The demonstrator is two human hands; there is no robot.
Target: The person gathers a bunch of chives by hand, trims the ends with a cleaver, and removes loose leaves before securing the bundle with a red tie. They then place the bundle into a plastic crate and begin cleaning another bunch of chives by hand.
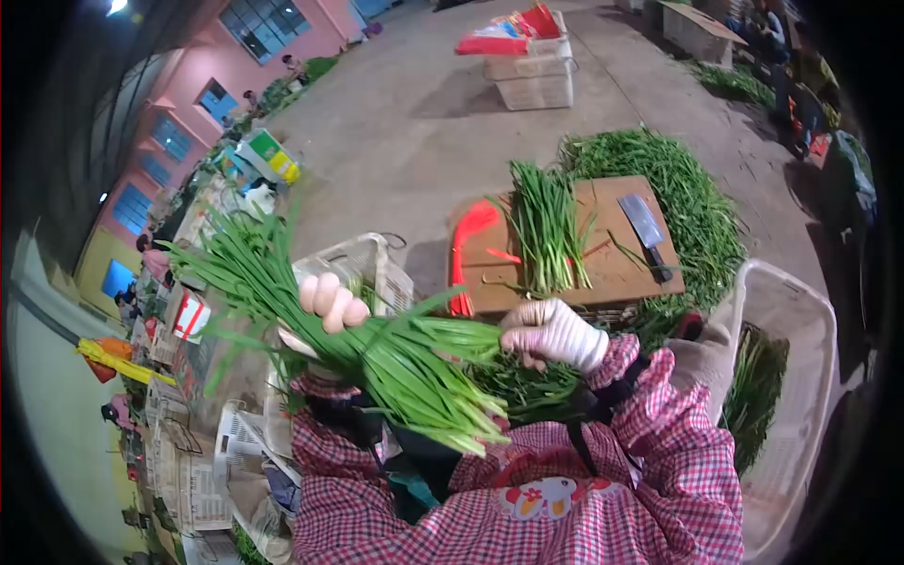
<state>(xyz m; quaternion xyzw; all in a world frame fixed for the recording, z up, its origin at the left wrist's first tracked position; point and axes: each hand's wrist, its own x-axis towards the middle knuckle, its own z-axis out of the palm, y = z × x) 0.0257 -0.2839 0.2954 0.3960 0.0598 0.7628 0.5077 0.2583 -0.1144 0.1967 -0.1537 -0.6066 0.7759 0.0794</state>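
My left hand (331, 303) is wrapped round a thick bunch of garlic chives (395, 363), held up over my lap. The leaves fan out to the upper left, and the pale stem ends point to the lower right. My gloved right hand (557, 334) has its fingers curled at the bunch's right side, pinching some stalk ends. Beyond the hands, a second bunch of chives (548, 231) lies on a wooden board (603, 202). Beside it are a knife (645, 235) with a black handle and a bundle of red ties (466, 245).
A heap of loose chives (673, 184) curves round the board's far right side. White plastic crates stand at my right (815, 330) and left (377, 259). Farther off is a crate (537, 85) with red packaging on top. Other people sit along the left wall.
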